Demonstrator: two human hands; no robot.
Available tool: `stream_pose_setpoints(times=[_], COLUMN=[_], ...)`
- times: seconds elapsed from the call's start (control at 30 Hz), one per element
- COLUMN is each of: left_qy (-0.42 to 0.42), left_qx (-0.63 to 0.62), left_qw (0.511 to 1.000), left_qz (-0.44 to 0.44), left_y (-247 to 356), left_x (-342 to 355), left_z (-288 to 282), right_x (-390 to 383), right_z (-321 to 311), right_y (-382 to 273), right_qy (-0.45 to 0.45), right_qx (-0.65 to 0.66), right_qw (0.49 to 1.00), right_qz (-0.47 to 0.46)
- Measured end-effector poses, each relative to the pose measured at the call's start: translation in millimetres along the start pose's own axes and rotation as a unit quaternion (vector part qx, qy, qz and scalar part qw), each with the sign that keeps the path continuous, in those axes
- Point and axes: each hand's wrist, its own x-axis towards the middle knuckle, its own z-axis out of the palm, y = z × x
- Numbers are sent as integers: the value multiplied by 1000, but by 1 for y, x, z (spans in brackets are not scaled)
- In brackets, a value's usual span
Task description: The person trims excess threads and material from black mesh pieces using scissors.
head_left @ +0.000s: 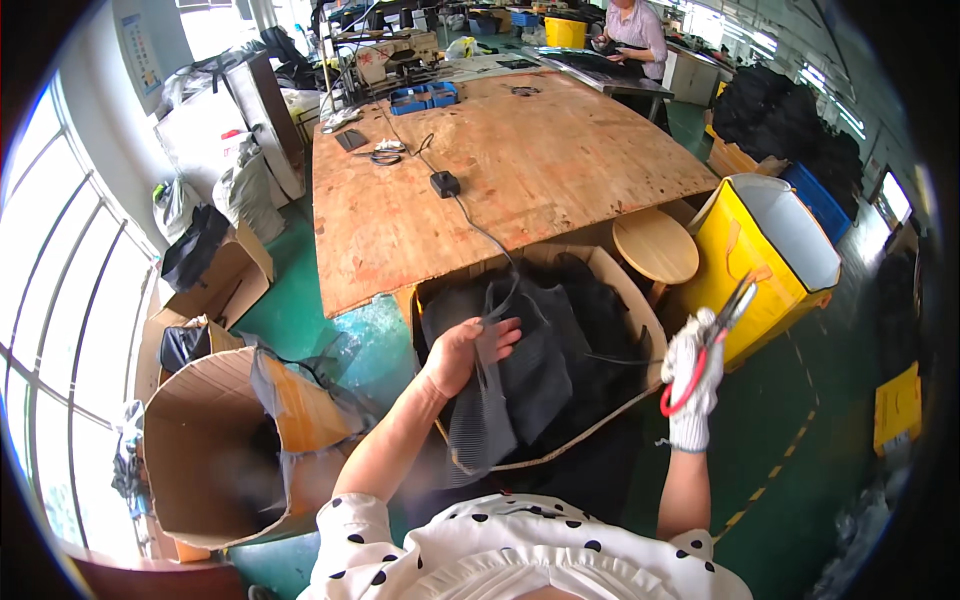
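Note:
My bare left hand (457, 357) is over a cardboard box of black material, holding a piece of sheer black mesh (480, 425). The mesh hangs down from the hand past the near side of the box, and some fingers show beyond its strip. More black mesh fabric (545, 350) fills the box (628, 292), heaped in dark folds. Off to the right of the box, my right hand (690, 385) wears a white knitted glove. It grips red-handled scissors (738, 305), blades pointing up and away from me, apart from the fabric.
A large wooden table (560, 150) stands ahead, with a black adapter (445, 184), cables and blue trays (423, 97) on it. A round stool (655, 245) and yellow bin (745, 260) are at right. An open carton (200, 440) stands at left. Another person (637, 40) works far off.

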Motion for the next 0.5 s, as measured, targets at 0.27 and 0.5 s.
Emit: stream_pose_setpoints(times=[0.27,0.5], left_qy=[-72,-87], left_qx=[240,226], left_qw=[968,970], left_qz=[-26,-33], left_y=[-11,-11], left_x=[1,-2], left_z=[21,27], right_x=[-86,-94], right_z=[83,85], right_y=[31,56], right_qy=[-45,-185], right_qx=[111,-142], right_qw=[877,854], right_qz=[466,466])
